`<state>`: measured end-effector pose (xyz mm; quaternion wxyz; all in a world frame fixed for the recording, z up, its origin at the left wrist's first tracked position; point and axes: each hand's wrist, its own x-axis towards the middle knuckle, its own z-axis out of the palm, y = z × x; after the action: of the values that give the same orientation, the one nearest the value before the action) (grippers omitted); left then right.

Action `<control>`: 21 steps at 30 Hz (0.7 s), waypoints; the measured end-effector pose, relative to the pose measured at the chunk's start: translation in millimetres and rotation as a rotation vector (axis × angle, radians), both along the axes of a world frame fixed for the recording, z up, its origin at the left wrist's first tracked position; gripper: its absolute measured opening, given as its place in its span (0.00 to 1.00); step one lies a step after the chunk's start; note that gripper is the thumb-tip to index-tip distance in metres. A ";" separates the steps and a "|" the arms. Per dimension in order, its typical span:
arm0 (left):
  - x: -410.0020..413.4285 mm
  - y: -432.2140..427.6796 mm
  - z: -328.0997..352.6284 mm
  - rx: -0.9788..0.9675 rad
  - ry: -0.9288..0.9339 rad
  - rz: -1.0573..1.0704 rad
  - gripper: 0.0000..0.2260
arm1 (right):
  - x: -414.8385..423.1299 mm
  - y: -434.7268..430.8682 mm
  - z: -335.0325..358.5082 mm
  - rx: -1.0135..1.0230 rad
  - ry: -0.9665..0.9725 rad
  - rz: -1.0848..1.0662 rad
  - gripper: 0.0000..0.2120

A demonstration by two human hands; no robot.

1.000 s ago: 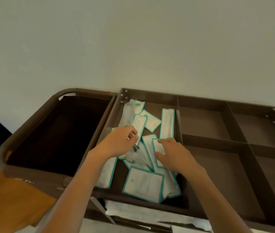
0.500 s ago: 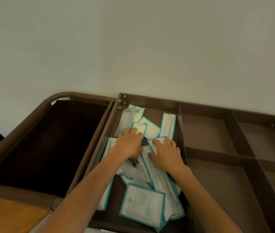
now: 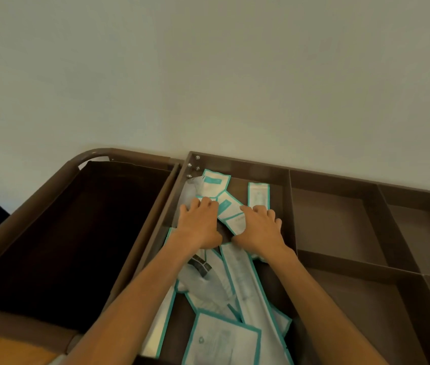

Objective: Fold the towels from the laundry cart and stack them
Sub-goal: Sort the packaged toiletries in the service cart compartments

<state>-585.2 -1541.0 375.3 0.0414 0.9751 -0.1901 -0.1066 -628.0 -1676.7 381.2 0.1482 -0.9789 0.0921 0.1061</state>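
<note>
Both hands sit at centre frame, side by side, palms down on loose teal-edged packets point(image 3: 224, 341) in a tray compartment of the laundry cart point(image 3: 340, 180). Right hand point(image 3: 261, 229): fingers spread flat. Left hand point(image 3: 198, 227): fingertips tucked, grip unclear. No towels in view; dark bin point(image 3: 63, 233) at left is unreadable. Folding and stacking apparently not begun.

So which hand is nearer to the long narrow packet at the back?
Right. The right hand lies at the near end of that packet; the left hand is further left, on other packets.
</note>
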 end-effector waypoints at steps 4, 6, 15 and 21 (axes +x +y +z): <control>13.2 -3.1 4.8 -0.009 -0.022 0.057 0.20 | 24.7 1.7 0.5 0.043 -0.097 0.029 0.41; 25.7 -5.1 7.2 -0.043 -0.048 0.071 0.17 | 35.2 5.0 -5.1 0.060 -0.054 0.047 0.39; 71.3 -23.2 -1.2 -0.124 0.045 0.117 0.21 | 41.5 0.3 -16.6 0.023 0.016 -0.033 0.44; 73.0 -37.2 -12.8 -0.020 0.040 0.181 0.23 | 30.6 -9.0 -16.3 0.175 0.040 -0.068 0.45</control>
<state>-512.2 -1578.2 362.5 0.0644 0.9855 -0.1013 -0.1199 -597.4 -1685.8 364.9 0.2349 -0.9562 0.1184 0.1280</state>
